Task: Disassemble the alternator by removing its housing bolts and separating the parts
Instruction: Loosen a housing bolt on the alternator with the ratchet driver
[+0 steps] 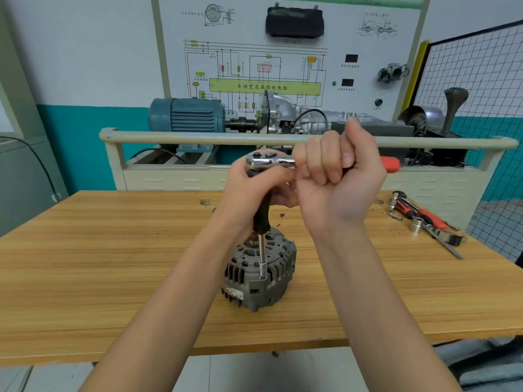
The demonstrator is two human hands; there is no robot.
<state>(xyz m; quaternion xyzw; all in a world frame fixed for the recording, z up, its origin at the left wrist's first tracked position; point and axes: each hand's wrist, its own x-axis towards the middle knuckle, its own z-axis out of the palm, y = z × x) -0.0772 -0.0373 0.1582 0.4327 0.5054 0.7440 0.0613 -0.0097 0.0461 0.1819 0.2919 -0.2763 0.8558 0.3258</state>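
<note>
The alternator (pixel 259 274) stands on end near the middle of the desk (pixel 113 278), well back from its near edge. The step in hand looks like loosening a housing bolt: a slim extension (pixel 262 254) with a socket at its tip drops straight onto a bolt at the near rim of the housing. The left hand (pixel 249 190) curls round the black driver handle (pixel 261 213) below the ratchet head (pixel 270 161), keeping the shaft upright. The right hand (pixel 336 171) has a closed grip on the ratchet handle, whose red end (pixel 390 164) sticks out to the right. Nothing holds the alternator itself, so it could turn or tip under the torque. The next move probably calls for a short, level swing of the handle while the left hand presses down to keep the socket seated; whether the bolt is already loose cannot be told. There is open room for the swing above the desk on all sides. Spare tools (pixel 424 219) lie well apart at the far right, close to the desk's right edge, and the rail (pixel 198 136) of the training rig runs beyond the far edge.
</note>
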